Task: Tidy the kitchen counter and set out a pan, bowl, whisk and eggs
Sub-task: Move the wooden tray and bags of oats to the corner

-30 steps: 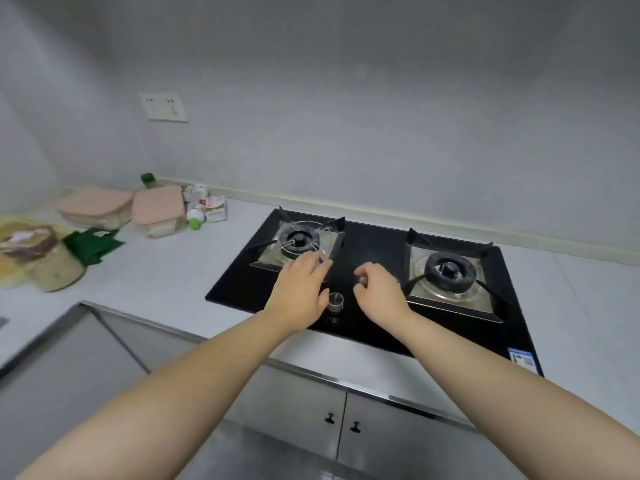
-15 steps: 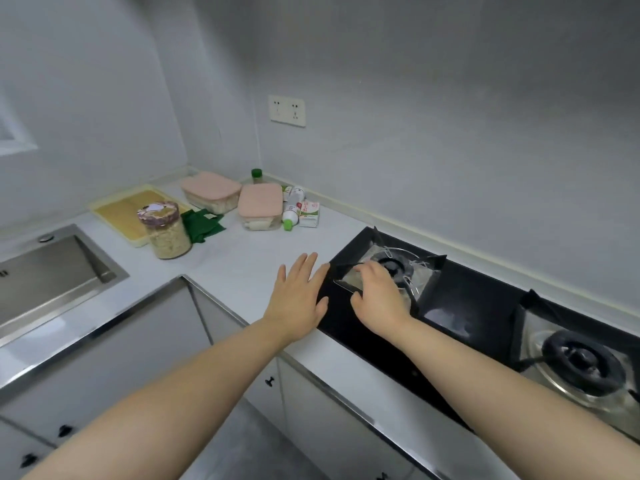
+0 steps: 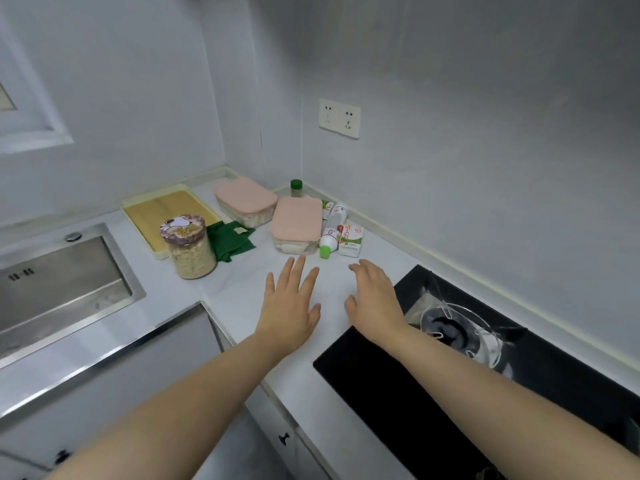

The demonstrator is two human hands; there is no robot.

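Note:
My left hand [image 3: 289,303] hovers palm down over the white counter [image 3: 242,292] with fingers straight and spread. My right hand [image 3: 375,296] is beside it, fingers relaxed, holding nothing, at the left edge of the black gas hob [image 3: 398,393]. Just beyond my hands lie two pink-lidded boxes [image 3: 296,221] [image 3: 244,199], a white bottle with a green cap [image 3: 330,233] on its side and a small carton [image 3: 351,239]. A jar of cereal [image 3: 188,245] stands to the left, next to a green cloth [image 3: 232,239]. No pan, bowl, whisk or eggs are in view.
A yellow tray [image 3: 166,211] lies in the corner behind the jar. A steel sink [image 3: 59,289] is set into the counter at the left. A green-capped bottle [image 3: 296,188] stands against the wall. The hob's burner [image 3: 450,329] is at the right. Cabinet doors run below.
My view has swung left from the hob to the counter corner. Both hands have moved left off the hob and now hover over the bare counter near the boxes.

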